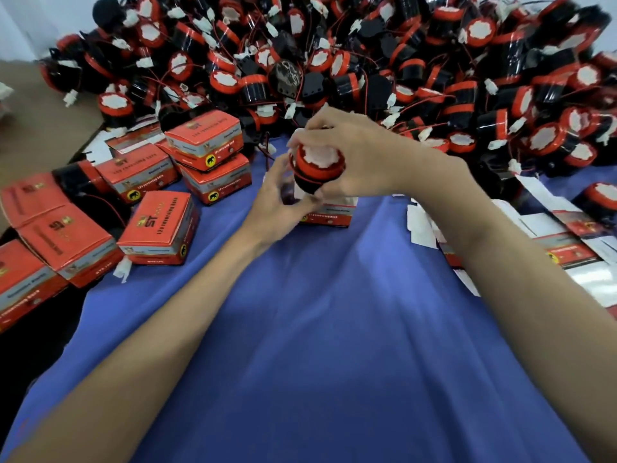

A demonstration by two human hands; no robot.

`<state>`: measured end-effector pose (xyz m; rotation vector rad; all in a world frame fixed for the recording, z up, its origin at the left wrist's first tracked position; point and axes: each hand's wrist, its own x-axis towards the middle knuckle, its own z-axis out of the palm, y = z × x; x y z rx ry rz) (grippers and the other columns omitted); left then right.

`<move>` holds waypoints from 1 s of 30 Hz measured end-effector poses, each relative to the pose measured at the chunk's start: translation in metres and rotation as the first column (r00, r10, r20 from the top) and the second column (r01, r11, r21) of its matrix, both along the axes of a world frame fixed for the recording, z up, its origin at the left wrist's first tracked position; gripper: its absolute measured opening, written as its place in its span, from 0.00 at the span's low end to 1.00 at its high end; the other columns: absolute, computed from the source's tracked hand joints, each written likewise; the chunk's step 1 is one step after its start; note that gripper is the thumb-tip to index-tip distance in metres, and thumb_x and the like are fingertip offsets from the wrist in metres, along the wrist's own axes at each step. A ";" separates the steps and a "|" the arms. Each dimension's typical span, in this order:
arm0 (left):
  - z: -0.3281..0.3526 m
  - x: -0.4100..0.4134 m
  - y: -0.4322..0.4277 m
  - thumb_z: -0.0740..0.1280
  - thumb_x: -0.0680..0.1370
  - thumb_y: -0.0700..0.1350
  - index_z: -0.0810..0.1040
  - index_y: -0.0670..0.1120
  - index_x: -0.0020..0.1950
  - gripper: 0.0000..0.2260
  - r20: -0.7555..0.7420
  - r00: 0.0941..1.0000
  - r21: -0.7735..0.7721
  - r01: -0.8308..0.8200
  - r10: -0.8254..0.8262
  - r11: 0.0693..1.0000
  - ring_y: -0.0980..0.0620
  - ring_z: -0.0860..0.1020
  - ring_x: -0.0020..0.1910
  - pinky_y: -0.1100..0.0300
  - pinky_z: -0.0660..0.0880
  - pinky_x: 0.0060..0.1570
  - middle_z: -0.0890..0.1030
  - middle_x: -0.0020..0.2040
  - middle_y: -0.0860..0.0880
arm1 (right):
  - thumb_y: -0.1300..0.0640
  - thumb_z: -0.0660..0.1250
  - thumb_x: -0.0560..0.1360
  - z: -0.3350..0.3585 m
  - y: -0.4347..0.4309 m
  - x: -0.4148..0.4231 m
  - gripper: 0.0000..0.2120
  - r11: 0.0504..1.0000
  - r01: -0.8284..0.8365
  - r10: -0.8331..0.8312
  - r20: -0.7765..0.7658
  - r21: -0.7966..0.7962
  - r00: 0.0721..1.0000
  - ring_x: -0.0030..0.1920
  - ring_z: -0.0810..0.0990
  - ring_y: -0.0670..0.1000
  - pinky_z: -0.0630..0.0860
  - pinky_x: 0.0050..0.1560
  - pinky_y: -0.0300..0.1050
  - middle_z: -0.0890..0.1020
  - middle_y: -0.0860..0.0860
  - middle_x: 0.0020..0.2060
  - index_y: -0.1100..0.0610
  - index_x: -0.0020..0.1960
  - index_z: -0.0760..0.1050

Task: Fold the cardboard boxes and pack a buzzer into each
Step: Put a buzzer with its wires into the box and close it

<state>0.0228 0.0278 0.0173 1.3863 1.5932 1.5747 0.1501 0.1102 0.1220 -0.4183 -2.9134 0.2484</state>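
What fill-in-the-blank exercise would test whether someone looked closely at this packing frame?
1. The right hand holds a ____ just above the open box.
2. The work surface is covered by a ____ cloth.
3. The closed boxes are gathered on the person's ____ side.
Missing words: buzzer; blue; left.

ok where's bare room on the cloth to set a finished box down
Bare: the wide blue cloth nearer you than the open box. Crowded: closed boxes left, flat cartons right, buzzer pile at the back.
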 end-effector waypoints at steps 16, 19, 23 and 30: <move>-0.008 -0.008 0.000 0.73 0.72 0.33 0.58 0.51 0.54 0.26 -0.029 0.997 0.013 0.069 -0.069 0.998 0.55 0.80 0.49 0.61 0.76 0.49 0.77 0.54 0.44 | 0.59 0.70 0.73 -0.041 0.010 0.000 0.26 0.993 0.039 -0.035 0.035 -0.114 0.999 0.64 0.69 0.56 0.72 0.59 0.52 0.62 0.51 0.70 0.56 0.69 0.68; -0.008 -0.008 0.000 0.71 0.72 0.30 0.58 0.51 0.56 0.27 -0.040 0.996 -0.005 0.083 -0.083 0.997 0.58 0.80 0.48 0.64 0.76 0.47 0.76 0.54 0.47 | 0.56 0.68 0.76 -0.042 0.010 0.001 0.24 0.993 0.053 -0.050 0.023 -0.104 0.998 0.62 0.70 0.54 0.70 0.55 0.44 0.60 0.49 0.70 0.55 0.71 0.66; -0.008 -0.008 0.000 0.71 0.73 0.31 0.57 0.50 0.58 0.28 -0.029 0.996 -0.023 0.084 -0.085 0.996 0.57 0.80 0.50 0.64 0.76 0.49 0.77 0.56 0.47 | 0.56 0.66 0.78 -0.040 0.011 -0.003 0.26 0.992 0.072 -0.066 0.070 -0.101 0.995 0.64 0.69 0.55 0.68 0.61 0.49 0.62 0.49 0.70 0.57 0.73 0.62; -0.009 -0.008 0.000 0.72 0.72 0.32 0.57 0.50 0.59 0.29 -0.037 0.996 -0.024 0.084 -0.085 0.996 0.57 0.80 0.51 0.64 0.75 0.50 0.77 0.55 0.48 | 0.56 0.64 0.78 -0.040 0.014 -0.006 0.28 0.984 0.111 -0.092 0.130 -0.141 0.987 0.69 0.65 0.52 0.63 0.64 0.43 0.62 0.46 0.71 0.56 0.75 0.58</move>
